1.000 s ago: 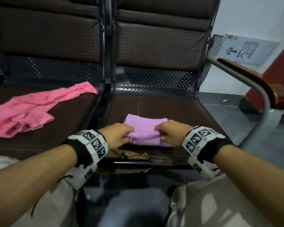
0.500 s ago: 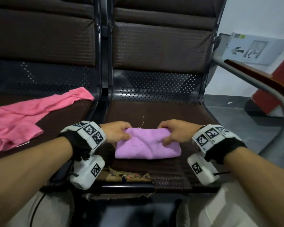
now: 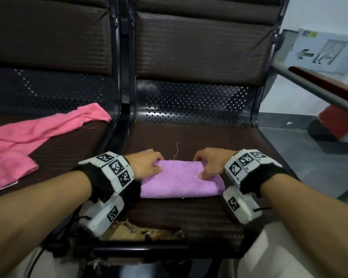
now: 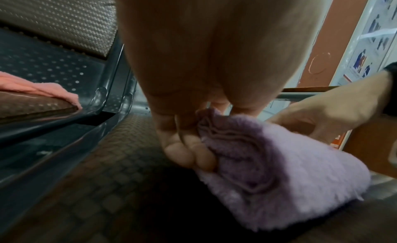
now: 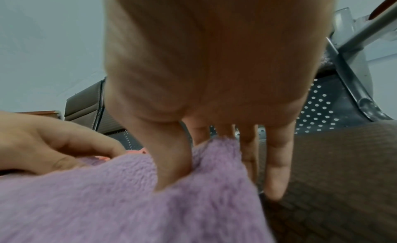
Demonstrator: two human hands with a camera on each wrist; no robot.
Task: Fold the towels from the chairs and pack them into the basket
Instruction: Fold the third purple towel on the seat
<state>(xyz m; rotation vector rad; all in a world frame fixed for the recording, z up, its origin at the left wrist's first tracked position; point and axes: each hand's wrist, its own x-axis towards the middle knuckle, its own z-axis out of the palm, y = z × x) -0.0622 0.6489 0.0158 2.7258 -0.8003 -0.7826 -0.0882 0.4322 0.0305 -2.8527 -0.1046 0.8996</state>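
Note:
A purple towel (image 3: pixel 181 181) lies folded into a flat rectangle on the right chair seat (image 3: pixel 189 215). My left hand (image 3: pixel 156 165) pinches its far left corner, fingers curled against the layered edge (image 4: pixel 232 144). At the far right corner my right hand (image 3: pixel 204 167) has its thumb (image 5: pixel 171 161) pressed on top of the towel (image 5: pixel 128 204) and its index finger behind the fold. Its other fingers point down beside the towel. A pink towel (image 3: pixel 28 143) lies unfolded and rumpled on the left chair seat. No basket is in view.
The two brown seats share a dark metal frame (image 3: pixel 125 109) with perforated backs. A metal and wood armrest (image 3: pixel 319 87) runs along the right side. The right seat's front edge is torn (image 3: pixel 139 231). Grey floor and a wall sign (image 3: pixel 325 51) lie to the right.
Both hands carried the purple towel's near edge up and over to its far edge, folding it once more. It now lies flat, with the hands at the far corners.

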